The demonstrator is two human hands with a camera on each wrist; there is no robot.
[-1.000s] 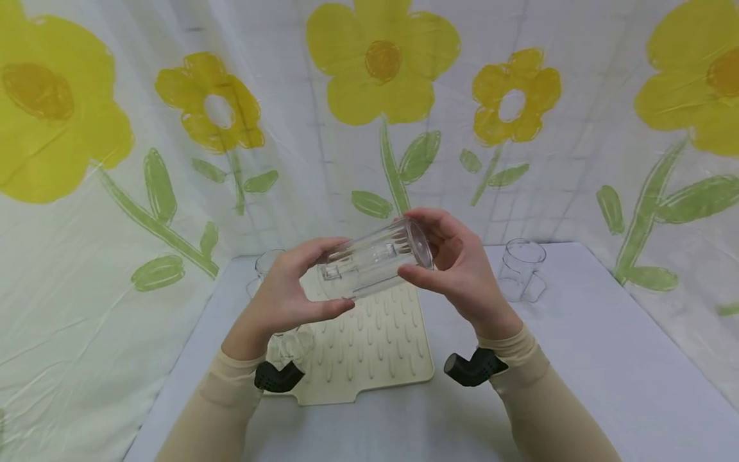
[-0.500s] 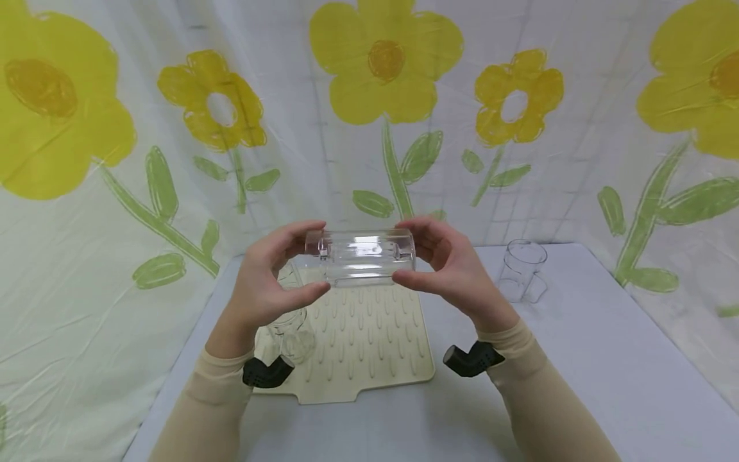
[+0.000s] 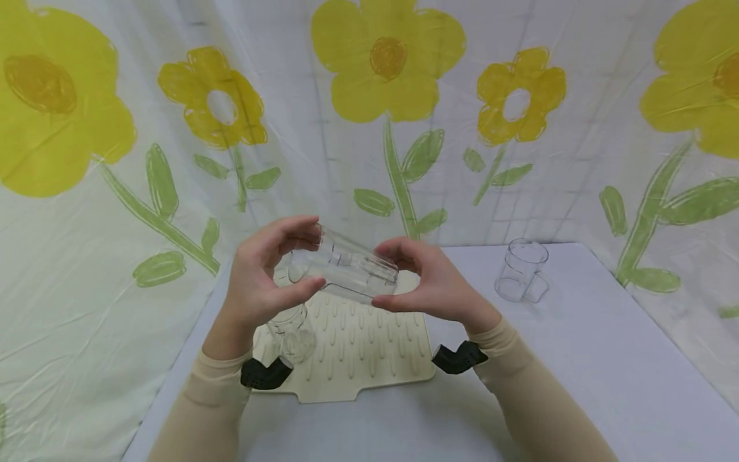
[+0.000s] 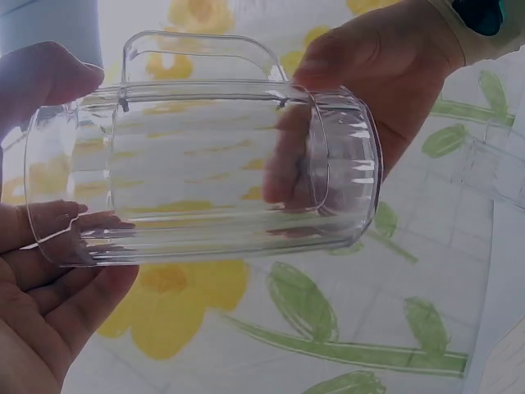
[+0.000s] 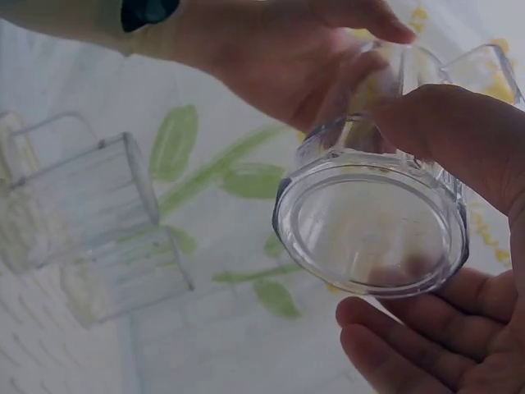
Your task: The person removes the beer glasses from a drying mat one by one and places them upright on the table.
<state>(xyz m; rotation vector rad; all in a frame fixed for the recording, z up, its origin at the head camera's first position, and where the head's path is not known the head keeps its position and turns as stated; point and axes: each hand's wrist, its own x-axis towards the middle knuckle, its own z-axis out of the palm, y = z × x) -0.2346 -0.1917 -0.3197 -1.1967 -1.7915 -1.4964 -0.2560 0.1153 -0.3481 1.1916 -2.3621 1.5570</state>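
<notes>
A clear glass mug (image 3: pixel 346 266) is held in the air between both hands, tilted so its right end is lower in the head view. My left hand (image 3: pixel 262 273) grips its left end, thumb below and fingers above. At the other end, my right hand (image 3: pixel 435 282) holds the thick round base (image 5: pixel 369 234), which faces the right wrist camera. In the left wrist view the mug's handle (image 4: pixel 201 53) shows along the upper side. Beneath the hands lies a beige ridged mat (image 3: pixel 369 340).
Glassware (image 3: pixel 294 337) stands on the mat's left part, partly hidden by my left hand; two clear mugs (image 5: pixel 90 205) appear there in the right wrist view. Another clear mug (image 3: pixel 522 273) stands at the table's back right. A flowered curtain (image 3: pixel 323 160) hangs behind the table.
The held mug has turned from right end up, through level, to right end down. My left hand has shifted left, and my right hand has come lower and slightly left.
</notes>
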